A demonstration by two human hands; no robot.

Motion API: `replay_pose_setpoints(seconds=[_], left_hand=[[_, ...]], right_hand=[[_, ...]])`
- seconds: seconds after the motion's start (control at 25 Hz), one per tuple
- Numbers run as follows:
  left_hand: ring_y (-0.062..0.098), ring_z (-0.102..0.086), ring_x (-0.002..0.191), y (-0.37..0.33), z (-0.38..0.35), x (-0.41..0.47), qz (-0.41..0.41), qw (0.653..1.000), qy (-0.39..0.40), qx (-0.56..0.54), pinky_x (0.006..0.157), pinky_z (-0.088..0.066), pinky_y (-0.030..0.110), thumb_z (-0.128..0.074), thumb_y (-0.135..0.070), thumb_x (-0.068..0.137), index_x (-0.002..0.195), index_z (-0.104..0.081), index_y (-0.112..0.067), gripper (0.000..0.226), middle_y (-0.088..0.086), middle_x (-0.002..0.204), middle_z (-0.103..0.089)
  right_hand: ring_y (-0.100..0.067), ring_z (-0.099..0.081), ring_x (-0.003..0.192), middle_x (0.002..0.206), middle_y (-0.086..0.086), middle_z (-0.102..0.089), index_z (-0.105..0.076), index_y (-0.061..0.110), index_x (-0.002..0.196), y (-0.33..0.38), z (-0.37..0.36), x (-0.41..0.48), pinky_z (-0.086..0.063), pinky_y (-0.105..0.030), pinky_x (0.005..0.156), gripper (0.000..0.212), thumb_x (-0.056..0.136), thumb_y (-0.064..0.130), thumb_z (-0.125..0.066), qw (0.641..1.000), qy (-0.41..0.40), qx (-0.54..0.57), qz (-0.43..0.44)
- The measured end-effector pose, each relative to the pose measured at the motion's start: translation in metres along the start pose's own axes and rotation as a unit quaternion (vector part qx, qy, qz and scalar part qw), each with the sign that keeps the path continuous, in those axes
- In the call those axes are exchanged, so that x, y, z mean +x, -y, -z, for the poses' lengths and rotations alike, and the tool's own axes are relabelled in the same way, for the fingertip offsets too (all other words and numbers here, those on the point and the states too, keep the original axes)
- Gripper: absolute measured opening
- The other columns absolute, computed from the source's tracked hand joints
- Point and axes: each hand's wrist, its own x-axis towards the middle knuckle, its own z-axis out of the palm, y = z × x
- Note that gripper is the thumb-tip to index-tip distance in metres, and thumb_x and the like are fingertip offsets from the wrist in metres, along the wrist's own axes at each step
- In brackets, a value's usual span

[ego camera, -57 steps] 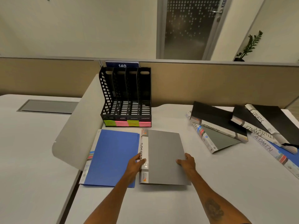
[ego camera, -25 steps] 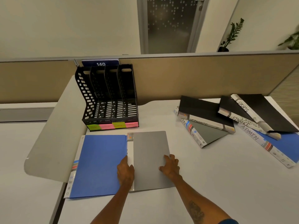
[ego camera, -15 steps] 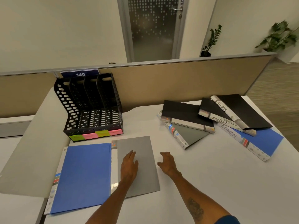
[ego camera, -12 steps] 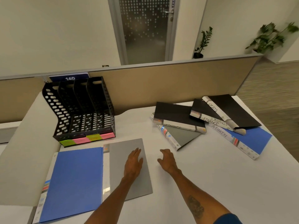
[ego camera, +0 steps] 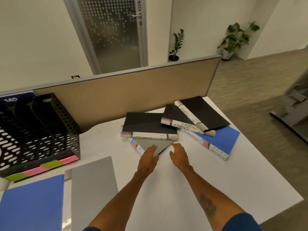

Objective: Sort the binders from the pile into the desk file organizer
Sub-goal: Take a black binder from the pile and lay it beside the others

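Grey binder (ego camera: 155, 145) lay mostly hidden under a black binder (ego camera: 150, 124); organizer (ego camera: 50, 130) was cut off at left. Left hand (ego camera: 148, 160) touched the grey corner with straight fingers; right hand (ego camera: 179, 155) hovered relaxed, empty.

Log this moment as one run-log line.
left hand: open, over grey binder corner | right hand: open, beside that corner | grey binder: under black FINANCE binder | nothing held

An office is shown: a white desk (ego camera: 216, 172) is closed off beyond the left hand (ego camera: 148, 157) and right hand (ego camera: 179, 155) by a tan partition panel (ego camera: 133, 97) bearing a numbered plate (ego camera: 11, 99). A FINANCE binder (ego camera: 150, 124) and an ADMIN binder (ego camera: 221, 140) are piled with others just beyond the hands, and a black file organizer (ego camera: 63, 124) is stood to their left. A frosted glass door (ego camera: 113, 35) and a potted plant (ego camera: 236, 37) are seen behind the panel.
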Motion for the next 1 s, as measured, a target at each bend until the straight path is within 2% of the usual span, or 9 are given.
replay_pose_setpoints(seconds=[0.24,0.4,0.52,0.6,0.68,0.76,0.88,1.0], left_hand=[[0.019,-0.030,0.143,-0.067,-0.048,0.040,-0.029,0.999,0.037,-0.010,0.118,-0.021,0.033,-0.041,-0.038,0.101,0.150,-0.029,-0.021,0.053,0.001,0.156,-0.031],[0.020,-0.034,0.141,-0.103,-0.071,0.074,-0.022,0.998,0.039,-0.038,0.116,-0.024,0.032,-0.046,-0.035,0.100,0.147,-0.035,-0.020,0.051,0.002,0.153,-0.037],[0.020,-0.041,0.137,-0.122,-0.086,0.101,0.016,0.995,0.045,-0.091,0.113,-0.032,0.036,-0.051,-0.034,0.098,0.144,-0.041,-0.022,0.049,0.001,0.150,-0.042],[0.020,-0.047,0.132,-0.131,-0.095,0.117,0.040,0.988,0.048,-0.143,0.108,-0.038,0.033,-0.053,-0.031,0.097,0.142,-0.044,-0.020,0.047,0.003,0.148,-0.046],[0.021,-0.048,0.131,-0.138,-0.099,0.127,0.060,0.982,0.043,-0.174,0.106,-0.039,0.031,-0.052,-0.029,0.098,0.141,-0.046,-0.017,0.045,0.004,0.146,-0.048],[0.022,-0.046,0.132,-0.142,-0.105,0.135,0.080,0.977,0.040,-0.193,0.109,-0.038,0.036,-0.051,-0.030,0.099,0.141,-0.045,-0.017,0.045,0.004,0.146,-0.047],[0.022,-0.045,0.133,-0.142,-0.113,0.144,0.095,0.970,0.035,-0.222,0.111,-0.038,0.039,-0.050,-0.033,0.099,0.141,-0.045,-0.019,0.045,0.004,0.147,-0.046],[0.022,-0.045,0.132,-0.133,-0.124,0.150,0.118,0.959,0.030,-0.254,0.110,-0.039,0.040,-0.050,-0.038,0.098,0.140,-0.047,-0.022,0.045,0.002,0.146,-0.046]], right_hand=[[-0.023,-0.032,0.142,0.154,-0.006,-0.034,-0.036,0.017,0.147,-0.061,0.049,0.042,-0.028,-0.036,0.115,0.050,0.100,0.027,-0.048,0.999,-0.039,-0.008,-0.023],[-0.025,-0.052,0.124,0.138,-0.009,-0.051,-0.044,0.016,0.138,-0.087,0.080,0.072,-0.046,-0.035,0.101,0.045,0.096,0.026,-0.056,0.994,-0.090,-0.002,-0.057],[-0.026,-0.056,0.120,0.135,-0.009,-0.053,-0.045,0.015,0.135,-0.101,0.101,0.093,-0.051,-0.036,0.093,0.047,0.092,0.023,-0.062,0.992,-0.111,0.010,-0.067],[-0.027,-0.051,0.126,0.140,-0.010,-0.050,-0.044,0.012,0.137,-0.112,0.109,0.109,-0.049,-0.037,0.096,0.049,0.092,0.022,-0.062,0.990,-0.127,-0.005,-0.057],[-0.028,-0.041,0.137,0.148,-0.010,-0.042,-0.040,0.010,0.141,-0.123,0.111,0.123,-0.041,-0.039,0.106,0.054,0.093,0.022,-0.061,0.990,-0.132,-0.026,-0.036],[-0.028,-0.029,0.144,0.155,-0.010,-0.033,-0.033,0.010,0.147,-0.134,0.111,0.137,-0.033,-0.042,0.113,0.061,0.094,0.024,-0.060,0.992,-0.118,-0.051,-0.020],[-0.027,-0.022,0.147,0.158,-0.009,-0.026,-0.026,0.011,0.150,-0.144,0.106,0.159,-0.026,-0.042,0.116,0.069,0.093,0.031,-0.060,0.989,-0.095,-0.111,0.003],[-0.029,-0.021,0.147,0.157,-0.011,-0.027,-0.026,0.011,0.149,-0.151,0.101,0.175,-0.019,-0.042,0.118,0.070,0.093,0.034,-0.060,0.980,-0.076,-0.182,0.017]])
